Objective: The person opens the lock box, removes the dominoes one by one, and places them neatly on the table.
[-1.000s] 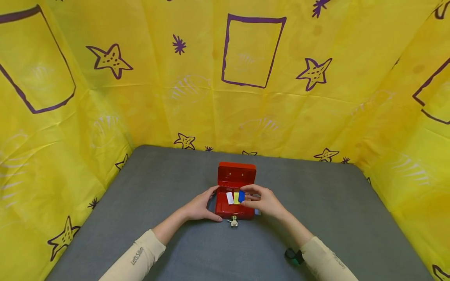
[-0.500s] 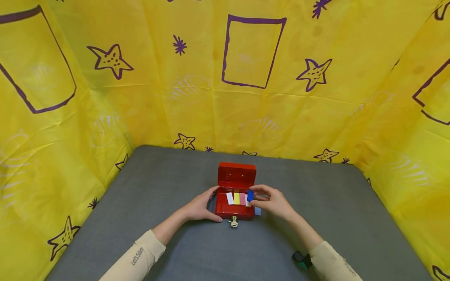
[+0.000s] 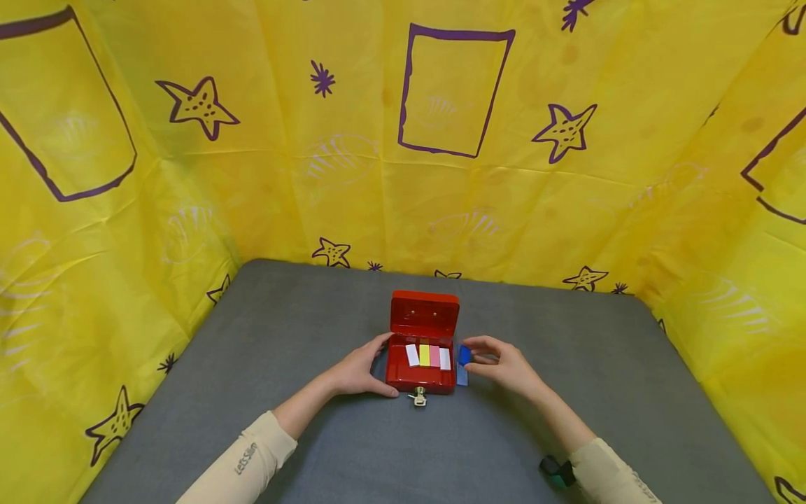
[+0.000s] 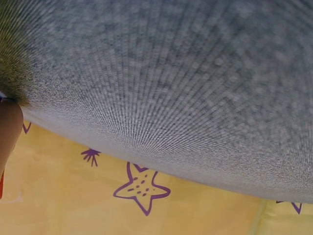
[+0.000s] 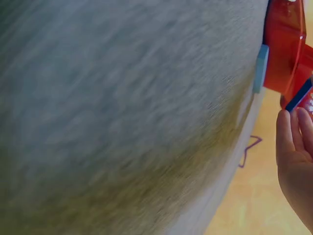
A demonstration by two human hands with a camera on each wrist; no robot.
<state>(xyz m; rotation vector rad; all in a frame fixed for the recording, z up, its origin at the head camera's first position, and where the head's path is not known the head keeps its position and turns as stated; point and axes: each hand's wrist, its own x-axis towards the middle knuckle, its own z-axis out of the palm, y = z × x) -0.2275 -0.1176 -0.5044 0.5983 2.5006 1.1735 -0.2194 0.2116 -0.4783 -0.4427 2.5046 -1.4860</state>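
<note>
A red cash box (image 3: 434,387) stands with its lid (image 3: 425,302) raised and a key (image 3: 418,398) in its front lock. My left hand (image 3: 357,369) holds the box's left side, thumb at the front corner and fingers at the back one. Between thumb and fingers, my right hand (image 3: 508,365) pinches a small dark blue block (image 3: 464,354), just right of the box. Inside lie a white block (image 3: 412,355), a yellow block (image 3: 425,355), a pink block (image 3: 434,356) and another white block (image 3: 444,359) in a row. In the left wrist view only part of a finger (image 4: 9,129) shows.
A light blue block (image 3: 462,376) rests on the grey tabletop (image 3: 315,315) against the box's right side, also visible in the right wrist view. Yellow cloth (image 3: 352,196) with purple drawings encloses the back and sides. A dark band (image 3: 557,473) is at the right forearm.
My right hand has moved right with the blue block, from over the box to beyond its right side, uncovering the pink and right-hand white blocks. The left hand stays on the box.
</note>
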